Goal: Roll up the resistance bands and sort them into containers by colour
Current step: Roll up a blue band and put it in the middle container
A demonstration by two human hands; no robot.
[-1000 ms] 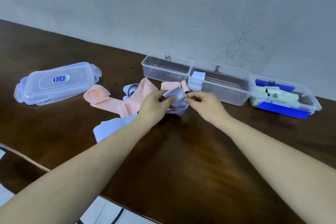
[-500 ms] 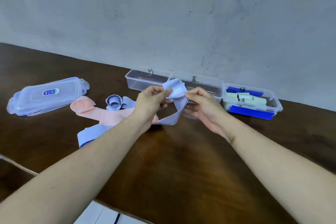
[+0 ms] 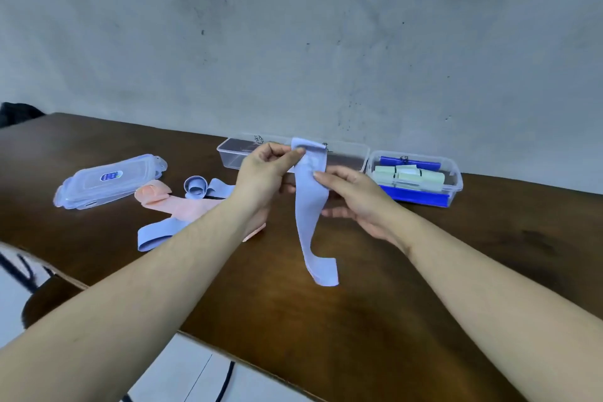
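the left hand (image 3: 261,176) pinches the top end of a lilac band (image 3: 310,202) between thumb and curled fingers (image 3: 295,153), holding it up above the tabletop (image 3: 359,320). the right hand (image 3: 359,202) pinches the same band a little lower, thumb on its front and the other fingers behind it. from there the band hangs down between the two hands, and its curled lower end seems to hang just above the wood.

behind the hands, by the wall, three clear boxes sit in a row: the left box (image 3: 230,153) and middle box (image 3: 350,153) are partly hidden by the hands, and the right box (image 3: 453,179) holds pale green rolls (image 3: 409,176) and dark blue bands (image 3: 411,161).

to the left on the tabletop lie a pink band (image 3: 182,206), a lilac roll (image 3: 195,188) with its tail trailing right, and another flat lilac strip (image 3: 156,235). further left rests a clear lid (image 3: 111,179) with a blue label.
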